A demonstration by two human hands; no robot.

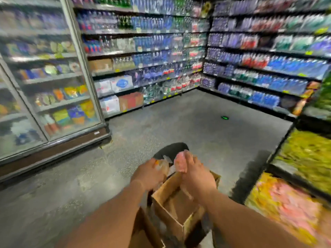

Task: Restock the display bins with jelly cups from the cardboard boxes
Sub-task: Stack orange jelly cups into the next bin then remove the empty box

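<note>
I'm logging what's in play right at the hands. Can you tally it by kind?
Hands: 2, left hand and right hand
Open cardboard box: 1
Pink jelly item in the right hand: 1
Black bin behind: 1
Total: 5

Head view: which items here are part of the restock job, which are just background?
Job:
- open cardboard box, under both hands
- pink item held in right hand, likely jelly cups, blurred
- left hand, gripping something pale, unclear
- display bins at right

Background:
- drink shelves
- glass-door cooler
- black bin beyond the box
- floor
</note>
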